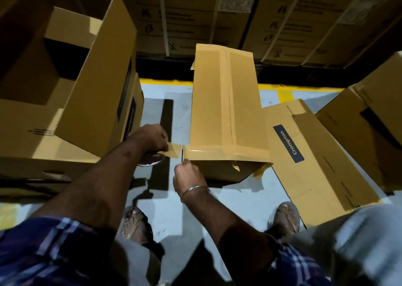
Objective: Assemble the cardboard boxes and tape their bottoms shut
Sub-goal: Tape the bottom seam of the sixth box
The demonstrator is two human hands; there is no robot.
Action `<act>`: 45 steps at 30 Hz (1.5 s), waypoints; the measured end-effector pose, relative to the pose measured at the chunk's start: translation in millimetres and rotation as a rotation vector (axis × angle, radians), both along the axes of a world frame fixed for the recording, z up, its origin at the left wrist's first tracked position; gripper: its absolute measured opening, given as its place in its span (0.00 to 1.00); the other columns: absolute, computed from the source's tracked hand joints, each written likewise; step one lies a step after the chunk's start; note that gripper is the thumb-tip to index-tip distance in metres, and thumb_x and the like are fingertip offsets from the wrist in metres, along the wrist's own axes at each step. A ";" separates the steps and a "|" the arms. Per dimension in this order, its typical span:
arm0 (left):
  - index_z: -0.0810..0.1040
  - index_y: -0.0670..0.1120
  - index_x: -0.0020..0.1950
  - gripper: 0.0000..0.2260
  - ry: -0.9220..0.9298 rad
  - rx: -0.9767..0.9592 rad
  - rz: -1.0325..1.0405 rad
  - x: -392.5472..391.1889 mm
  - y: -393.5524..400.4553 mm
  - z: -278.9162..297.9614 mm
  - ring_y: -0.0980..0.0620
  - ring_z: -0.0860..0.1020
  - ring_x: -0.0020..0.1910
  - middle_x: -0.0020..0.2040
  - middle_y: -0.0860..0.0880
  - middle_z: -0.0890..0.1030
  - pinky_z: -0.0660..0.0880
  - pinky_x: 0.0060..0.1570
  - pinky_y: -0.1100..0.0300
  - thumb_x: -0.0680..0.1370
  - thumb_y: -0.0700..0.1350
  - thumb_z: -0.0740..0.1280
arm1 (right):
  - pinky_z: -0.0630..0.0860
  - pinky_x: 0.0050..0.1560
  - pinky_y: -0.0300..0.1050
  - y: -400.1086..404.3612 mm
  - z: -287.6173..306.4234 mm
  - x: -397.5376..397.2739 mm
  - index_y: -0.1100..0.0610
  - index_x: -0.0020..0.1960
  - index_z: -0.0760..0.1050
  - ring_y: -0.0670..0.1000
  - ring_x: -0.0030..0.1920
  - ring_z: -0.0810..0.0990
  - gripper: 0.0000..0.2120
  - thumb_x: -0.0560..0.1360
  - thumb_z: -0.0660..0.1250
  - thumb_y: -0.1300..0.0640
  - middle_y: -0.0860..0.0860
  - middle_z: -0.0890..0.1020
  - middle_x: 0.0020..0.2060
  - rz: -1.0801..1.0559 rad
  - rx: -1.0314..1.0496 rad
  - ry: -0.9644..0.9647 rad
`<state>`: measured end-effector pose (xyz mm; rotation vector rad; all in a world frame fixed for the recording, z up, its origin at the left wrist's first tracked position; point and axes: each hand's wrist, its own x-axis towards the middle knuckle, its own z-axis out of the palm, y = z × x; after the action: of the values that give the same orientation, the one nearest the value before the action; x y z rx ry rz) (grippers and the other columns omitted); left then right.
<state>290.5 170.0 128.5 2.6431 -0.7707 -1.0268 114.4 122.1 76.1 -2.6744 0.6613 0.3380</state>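
In the head view, one cardboard box [226,111] is seen standing bottom-up on the grey floor [239,203], between the two hands and the stacked cartons [195,14] at the back. Its bottom flaps are closed, with one strip of brown tape [228,85] laid along the centre seam and a second strip run across the near edge. A roll of tape [152,158] is gripped by the left hand [150,139], fingers curled round it, and a short stretch of tape is drawn from it to the box's near left corner. The right hand [187,175] is clenched at that corner; what it pinches cannot be told. Three more boxes are counted around: one open box [65,85] at the left, one flattened printed box [309,155] lying just right of the taped one, and one further box [374,120] at the far right. Two sandalled feet [134,222] are seen below.
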 end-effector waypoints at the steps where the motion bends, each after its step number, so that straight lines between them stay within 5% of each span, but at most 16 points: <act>1: 0.82 0.47 0.34 0.10 -0.033 0.005 0.007 0.6 -0.1 1.4 0.48 0.81 0.36 0.34 0.47 0.83 0.74 0.36 0.59 0.74 0.45 0.77 | 0.79 0.56 0.58 3.2 -4.1 -7.9 0.65 0.58 0.80 0.67 0.57 0.80 0.12 0.78 0.62 0.66 0.63 0.76 0.56 0.000 0.014 0.028; 5: 0.83 0.47 0.40 0.07 -0.179 -0.015 0.087 2.7 5.8 4.5 0.47 0.82 0.39 0.38 0.46 0.83 0.72 0.34 0.60 0.76 0.47 0.74 | 0.78 0.56 0.55 12.8 -1.8 -39.4 0.60 0.58 0.81 0.66 0.56 0.80 0.13 0.78 0.60 0.63 0.61 0.76 0.58 -0.002 0.131 -0.008; 9: 0.82 0.46 0.48 0.09 -0.214 -0.078 0.175 3.4 9.3 1.4 0.45 0.82 0.39 0.40 0.45 0.82 0.75 0.35 0.57 0.78 0.52 0.71 | 0.74 0.39 0.46 -18.9 37.0 -55.5 0.47 0.59 0.73 0.57 0.41 0.79 0.15 0.77 0.61 0.63 0.53 0.79 0.45 -0.160 0.238 -0.375; 13: 0.77 0.44 0.48 0.21 -0.143 -0.194 0.325 -5.8 -11.0 7.6 0.47 0.81 0.37 0.41 0.44 0.81 0.71 0.29 0.59 0.77 0.63 0.73 | 0.80 0.36 0.46 -109.2 73.4 -40.8 0.50 0.66 0.65 0.50 0.39 0.82 0.20 0.79 0.67 0.63 0.51 0.83 0.41 -0.473 0.265 -0.581; 17: 0.75 0.46 0.55 0.27 -0.210 -0.265 0.368 -18.4 -41.0 9.0 0.44 0.80 0.46 0.48 0.45 0.80 0.81 0.40 0.51 0.69 0.61 0.81 | 0.75 0.27 0.31 -189.2 75.2 -20.8 0.56 0.60 0.75 0.44 0.34 0.80 0.14 0.77 0.74 0.63 0.54 0.82 0.44 -0.699 0.332 -0.567; 20: 0.74 0.47 0.59 0.33 -0.281 -0.249 0.349 -21.9 -62.5 1.2 0.42 0.80 0.52 0.53 0.45 0.80 0.81 0.49 0.46 0.65 0.64 0.82 | 0.84 0.33 0.44 -219.4 52.3 -14.5 0.54 0.55 0.78 0.49 0.32 0.83 0.13 0.74 0.76 0.63 0.56 0.83 0.46 -0.784 0.370 -0.457; 23: 0.73 0.46 0.60 0.35 -0.290 -0.214 0.332 -30.2 -79.1 -5.7 0.41 0.79 0.53 0.54 0.43 0.80 0.77 0.44 0.50 0.64 0.65 0.82 | 0.84 0.34 0.53 -225.0 36.4 -15.8 0.50 0.57 0.74 0.53 0.33 0.84 0.17 0.74 0.78 0.58 0.56 0.83 0.48 -0.784 0.308 -0.380; 25: 0.72 0.46 0.61 0.36 -0.285 -0.194 0.327 -33.8 -84.3 -11.8 0.39 0.80 0.54 0.55 0.43 0.80 0.75 0.42 0.51 0.64 0.64 0.82 | 0.81 0.39 0.50 -220.2 37.0 -21.4 0.50 0.57 0.72 0.54 0.40 0.83 0.16 0.75 0.77 0.53 0.53 0.82 0.45 -0.730 0.153 -0.394; 28: 0.72 0.45 0.63 0.37 -0.252 -0.187 0.334 -31.4 -84.8 -20.6 0.38 0.80 0.56 0.57 0.42 0.79 0.75 0.44 0.50 0.65 0.64 0.82 | 0.77 0.43 0.48 -192.4 37.1 -37.0 0.51 0.49 0.76 0.50 0.43 0.79 0.03 0.77 0.70 0.55 0.49 0.81 0.43 -0.452 0.060 -0.609; 31: 0.72 0.45 0.65 0.37 -0.257 -0.190 0.324 -30.8 -85.1 -24.1 0.38 0.80 0.56 0.59 0.41 0.80 0.78 0.47 0.48 0.66 0.64 0.82 | 0.75 0.40 0.48 -149.5 22.9 -49.4 0.50 0.49 0.80 0.51 0.43 0.78 0.06 0.77 0.63 0.53 0.48 0.79 0.46 -0.089 0.100 -0.524; 36: 0.71 0.45 0.64 0.35 -0.294 -0.184 0.297 -37.2 -83.7 -27.0 0.37 0.80 0.58 0.59 0.41 0.80 0.71 0.43 0.51 0.68 0.64 0.80 | 0.68 0.40 0.47 -121.9 4.1 -40.8 0.52 0.50 0.79 0.56 0.45 0.77 0.06 0.74 0.69 0.59 0.51 0.76 0.46 0.020 -0.082 -0.376; 39: 0.72 0.45 0.62 0.35 -0.265 -0.190 0.304 -35.2 -81.5 -28.8 0.38 0.79 0.57 0.58 0.41 0.80 0.71 0.43 0.51 0.68 0.65 0.80 | 0.71 0.42 0.49 -106.8 6.1 -22.9 0.53 0.53 0.81 0.56 0.47 0.75 0.07 0.76 0.67 0.54 0.53 0.77 0.47 0.160 -0.118 -0.439; 45: 0.72 0.45 0.61 0.36 -0.232 -0.194 0.320 -29.7 -79.8 -32.0 0.39 0.79 0.56 0.58 0.42 0.80 0.71 0.44 0.52 0.66 0.67 0.80 | 0.65 0.39 0.51 -87.1 -9.6 4.7 0.59 0.47 0.83 0.59 0.49 0.69 0.05 0.72 0.71 0.62 0.55 0.77 0.48 0.478 -0.365 -0.482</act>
<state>260.8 90.2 96.4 2.6270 -0.4385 -0.5424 119.1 35.1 66.5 -3.0668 -0.0776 -0.3434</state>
